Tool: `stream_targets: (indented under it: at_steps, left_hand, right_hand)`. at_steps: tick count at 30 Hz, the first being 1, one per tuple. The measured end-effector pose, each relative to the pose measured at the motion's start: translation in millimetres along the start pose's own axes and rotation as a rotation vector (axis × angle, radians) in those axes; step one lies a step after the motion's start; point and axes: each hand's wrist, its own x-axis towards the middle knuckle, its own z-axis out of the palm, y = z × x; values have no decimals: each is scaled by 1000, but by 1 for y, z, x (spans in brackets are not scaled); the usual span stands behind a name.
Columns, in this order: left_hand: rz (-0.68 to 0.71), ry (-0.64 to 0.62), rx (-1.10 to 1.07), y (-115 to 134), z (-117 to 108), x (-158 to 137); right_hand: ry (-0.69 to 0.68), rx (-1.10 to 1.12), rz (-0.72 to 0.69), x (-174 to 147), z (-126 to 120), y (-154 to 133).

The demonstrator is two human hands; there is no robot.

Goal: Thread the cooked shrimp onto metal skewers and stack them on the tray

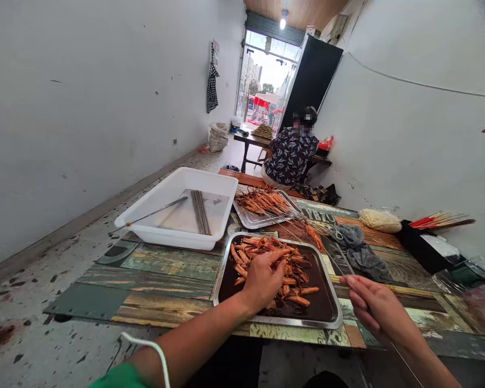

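Note:
My left hand (264, 277) reaches into a metal tray (337, 312) of dark sauce. Its fingers curl down among long, orange-brown food pieces (299, 299) that look like claws or feet; what they pinch is hidden. To the right of the tray, my right hand (378, 304) is closed on a thin metal skewer (402, 353), which runs from the lower right up past the fingers. Behind the sauce tray, a second metal tray (253, 221) bears a heap of loaded skewers (267, 202). An orange-brown piece (315, 237) hangs over that tray's near right side.
At left a white plastic tub (178, 240) holds bare metal skewers (201, 213). A grey cloth (358, 250), a bagged pale bundle (380, 220) and a black box (422, 248) lie at right. Farther off, a person (291, 151) sits by another table (250, 140).

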Motion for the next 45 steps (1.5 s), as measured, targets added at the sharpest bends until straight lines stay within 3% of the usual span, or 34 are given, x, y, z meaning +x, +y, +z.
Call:
stream_targets:
  at_steps: [2,9,12,15,19,22,27,30,34,40,43,45]
  left_hand:
    - [11,-9,34,1,0,0]
    - [40,-24,46,2,3,-2]
    - [61,-31,38,1,4,-3]
    - [63,-26,36,0,5,-3]
    - [94,-28,54,-1,5,-1]
    - [100,-33,71,-2,3,-2]
    - [84,-34,118,-3,1,-5]
    - [101,-36,148,-4,-1,-4]
    - [135,-21,206,-2,-6,1]
    - [49,-22,366,7,-31,13]
    - [18,-98,553,13,-45,21]
    - [2,-187,672,16,-49,26]
  right_hand:
    - [18,-96,-132,40,9,-13]
    - [28,-446,-290,183,55,-36]
    - [57,-675,-372,222,75,-40]
    - [106,-905,-449,240,87,-45]
    - [263,-1135,-482,228,73,-52]
    - [366,-1249,-407,198,29,-46]
    - [334,-1381,-19,117,-68,5]
    - [283,-1392,189,72,-98,42]
    - [243,-1369,269,50,-101,72]
    - [291,-1336,280,67,-96,76]
    - [332,-1290,243,72,-97,76]
    - [371,-1241,141,71,-98,77]
